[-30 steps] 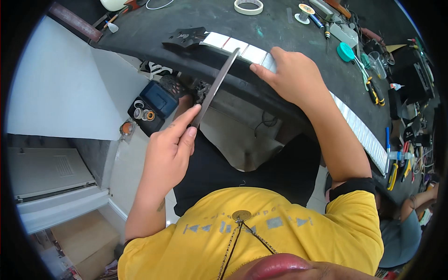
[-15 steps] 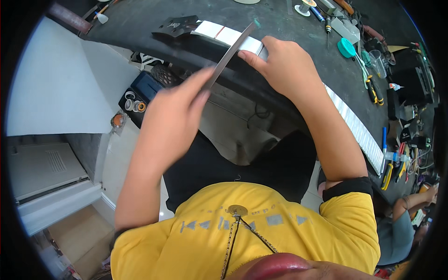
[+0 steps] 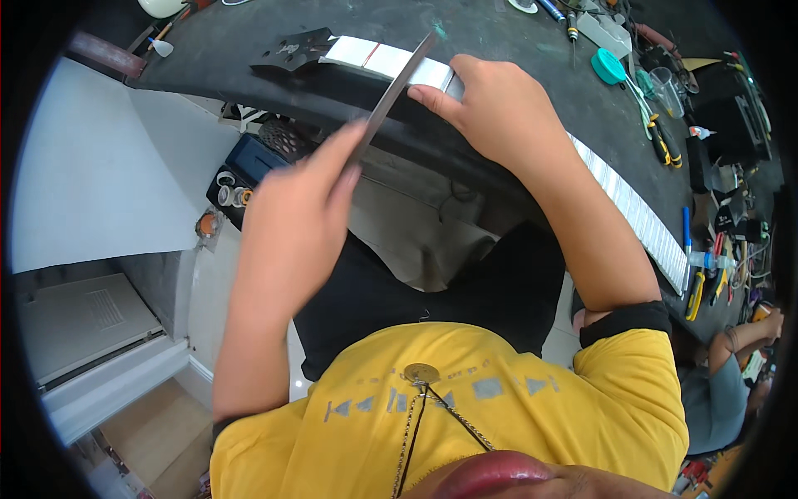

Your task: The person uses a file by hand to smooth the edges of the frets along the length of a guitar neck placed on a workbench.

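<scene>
A guitar neck [image 3: 632, 200] lies along the bench's near edge, its fretboard covered in white and silvery strips. Its dark headstock [image 3: 291, 51] points left. My left hand [image 3: 299, 220], slightly blurred, is closed round one end of a long flat metal file [image 3: 391, 100]. The file slants up and right across the neck near the headstock; whether it touches a fret cannot be made out. Just right of the file, my right hand [image 3: 503, 108] grips the neck, thumb on the near side and fingers over the top. My right forearm hides part of the neck.
Black-and-yellow pliers [image 3: 663, 141], a turquoise round lid [image 3: 608, 66], a clear cup [image 3: 665, 87] and several screwdrivers crowd the right of the dark bench [image 3: 490, 33]. A white panel [image 3: 83, 166] stands at left. Another person's arm [image 3: 740, 341] shows at far right.
The whole view has shifted slightly, bringing the bench a little left and up. The file stays across the same stretch of neck, and both hands keep their grips.
</scene>
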`<state>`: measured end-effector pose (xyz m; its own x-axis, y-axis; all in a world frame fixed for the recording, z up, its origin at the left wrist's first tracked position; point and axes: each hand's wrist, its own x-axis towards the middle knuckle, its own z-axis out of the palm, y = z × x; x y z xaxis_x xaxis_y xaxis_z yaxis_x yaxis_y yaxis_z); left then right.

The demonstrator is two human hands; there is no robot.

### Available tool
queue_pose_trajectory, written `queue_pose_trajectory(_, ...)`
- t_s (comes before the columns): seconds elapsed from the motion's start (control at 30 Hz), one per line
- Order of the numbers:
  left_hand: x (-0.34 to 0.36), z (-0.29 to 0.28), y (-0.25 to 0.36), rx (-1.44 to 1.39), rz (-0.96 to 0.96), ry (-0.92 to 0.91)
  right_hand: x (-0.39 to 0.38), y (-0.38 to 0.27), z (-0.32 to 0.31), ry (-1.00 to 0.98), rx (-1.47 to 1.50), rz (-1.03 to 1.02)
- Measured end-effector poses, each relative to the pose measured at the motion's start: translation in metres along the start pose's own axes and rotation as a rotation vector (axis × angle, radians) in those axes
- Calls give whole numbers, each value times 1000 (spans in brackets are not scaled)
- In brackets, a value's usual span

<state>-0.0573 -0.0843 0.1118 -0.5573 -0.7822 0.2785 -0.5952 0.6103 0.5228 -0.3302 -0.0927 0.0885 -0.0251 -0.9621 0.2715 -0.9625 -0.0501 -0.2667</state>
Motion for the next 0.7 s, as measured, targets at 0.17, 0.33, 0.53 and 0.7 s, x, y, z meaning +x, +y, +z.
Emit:
queue_pose_trajectory(0.17, -46, -21, 7, 129, -136, -100, -1, -5, 5, 2, -40, -7)
queue_pose_trajectory(0.33, 76, 12, 0, 148, 44, -28, 6, -11, 0, -9, -20, -33)
queue_pose_trajectory(0.53, -12, -6, 6, 48, -58, -41, 0, -1, -1, -13, -24, 8)
queue_pose_trajectory(0.7, -42, -21, -3, 101, -33, -63, 0, -9, -1, 1, -33, 1)
